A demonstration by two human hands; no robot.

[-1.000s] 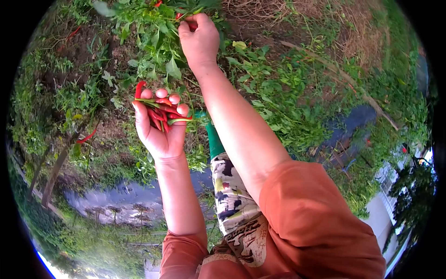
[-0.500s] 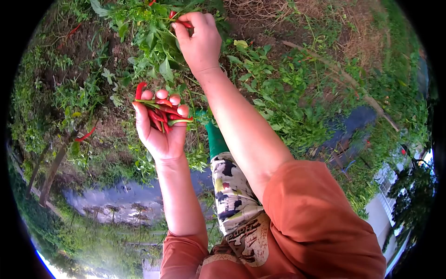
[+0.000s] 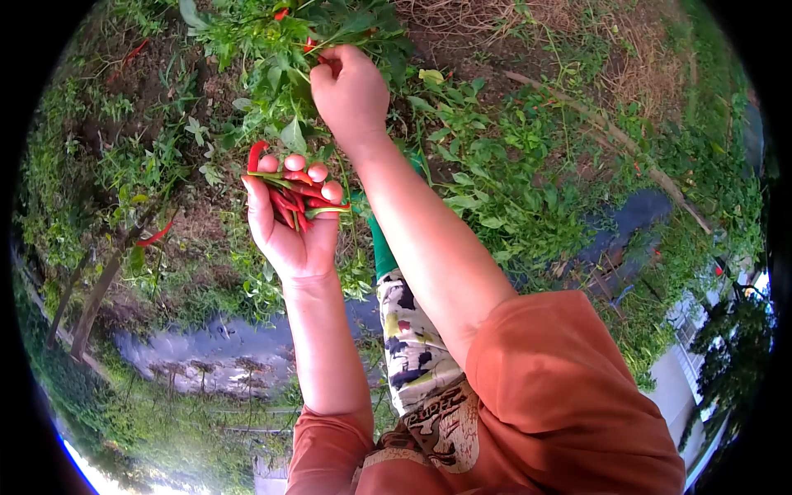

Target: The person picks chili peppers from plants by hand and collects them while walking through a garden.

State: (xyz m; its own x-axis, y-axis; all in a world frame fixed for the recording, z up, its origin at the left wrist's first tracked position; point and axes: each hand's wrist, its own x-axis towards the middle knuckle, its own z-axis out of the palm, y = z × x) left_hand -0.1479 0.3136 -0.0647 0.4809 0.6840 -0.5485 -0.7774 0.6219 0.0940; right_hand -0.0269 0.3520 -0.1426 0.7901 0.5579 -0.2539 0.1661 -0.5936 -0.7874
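Several red chili peppers (image 3: 290, 196), some with green stems, lie bunched in my left hand (image 3: 299, 247), palm up with the fingers curled round them. My right hand (image 3: 353, 95) is up at a leafy chili plant (image 3: 276, 78), its thumb and forefinger pinched together. A red chili pepper (image 3: 332, 63) shows partly at those fingertips; most of it is hidden by the hand. Just beyond the fingers another red chili (image 3: 310, 44) hangs among the leaves, and one more red chili (image 3: 281, 14) shows higher up.
Low green plants (image 3: 487, 165) grow to the right, by a long wooden stick (image 3: 615, 132) on the ground. A lone red chili (image 3: 155, 236) hangs at the left. Dark plastic sheeting (image 3: 206, 355) covers soil lower left. A green boot (image 3: 384, 247) stands below my right forearm.
My right hand has moved slightly down and its fingers have turned inward, hiding more of the chili. My left hand with its chilies has shifted a little to the right.
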